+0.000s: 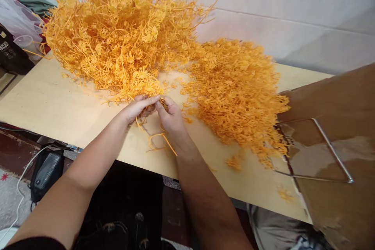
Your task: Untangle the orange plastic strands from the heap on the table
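My left hand (pixel 143 105) and my right hand (pixel 170 113) meet over the table, fingers bent and pressed together at the fingertips. Between them they grip thin orange plastic stems, part of which hangs below my fingers as a loose orange strand (pixel 159 136). Just behind my left hand rises a big tangled heap of orange plastic flower pieces (pixel 117 35) on long stems. To the right of my right hand lies a second, denser pile of small orange flower pieces (pixel 234 90). What exactly sits between the fingertips is partly hidden.
The pale wooden tabletop (pixel 67 105) runs up to a white wall (pixel 293 19). A cardboard box (pixel 336 144) and a bent metal wire frame (pixel 331 148) border the right side. At far left are a black box (pixel 11 52) and a clear plastic bag (pixel 17 15).
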A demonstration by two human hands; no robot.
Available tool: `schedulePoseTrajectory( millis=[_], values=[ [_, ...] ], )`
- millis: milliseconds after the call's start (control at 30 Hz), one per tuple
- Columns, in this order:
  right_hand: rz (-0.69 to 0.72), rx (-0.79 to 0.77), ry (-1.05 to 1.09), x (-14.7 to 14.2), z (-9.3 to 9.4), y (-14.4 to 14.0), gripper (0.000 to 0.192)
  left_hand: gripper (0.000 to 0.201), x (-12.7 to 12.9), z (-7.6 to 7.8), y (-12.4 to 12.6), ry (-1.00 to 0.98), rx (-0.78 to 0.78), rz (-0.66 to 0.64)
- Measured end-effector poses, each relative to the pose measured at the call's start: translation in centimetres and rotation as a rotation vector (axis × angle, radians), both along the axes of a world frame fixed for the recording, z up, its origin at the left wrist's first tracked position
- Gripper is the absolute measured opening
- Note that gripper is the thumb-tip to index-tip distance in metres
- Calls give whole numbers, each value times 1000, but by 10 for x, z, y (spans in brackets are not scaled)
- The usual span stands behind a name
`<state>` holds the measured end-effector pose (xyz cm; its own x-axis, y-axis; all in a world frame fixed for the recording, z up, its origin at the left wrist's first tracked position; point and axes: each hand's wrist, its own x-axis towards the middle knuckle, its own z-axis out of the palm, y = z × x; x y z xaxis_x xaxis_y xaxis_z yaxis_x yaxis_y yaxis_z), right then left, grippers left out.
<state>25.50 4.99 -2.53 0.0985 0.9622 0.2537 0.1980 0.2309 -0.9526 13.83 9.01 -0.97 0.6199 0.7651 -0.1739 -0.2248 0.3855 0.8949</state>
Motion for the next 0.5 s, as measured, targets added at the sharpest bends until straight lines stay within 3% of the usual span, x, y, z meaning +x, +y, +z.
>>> schedulePoseTrajectory(
  millis=[167,267,333,500],
  values=[
    [67,-25,1,-4,13,-13,31,34,9,-1,1,8,-41,204],
    [270,-45,-24,-13,23,-28,33,31,12,-3,7,-63,-132,357],
    [331,-34,-16,-15,26,-33,31,30,11,-3,10,-84,-149,348],
    [-42,-64,176,7,18,-18,25,33,2,-5,11,-38,-140,127]
  ],
)
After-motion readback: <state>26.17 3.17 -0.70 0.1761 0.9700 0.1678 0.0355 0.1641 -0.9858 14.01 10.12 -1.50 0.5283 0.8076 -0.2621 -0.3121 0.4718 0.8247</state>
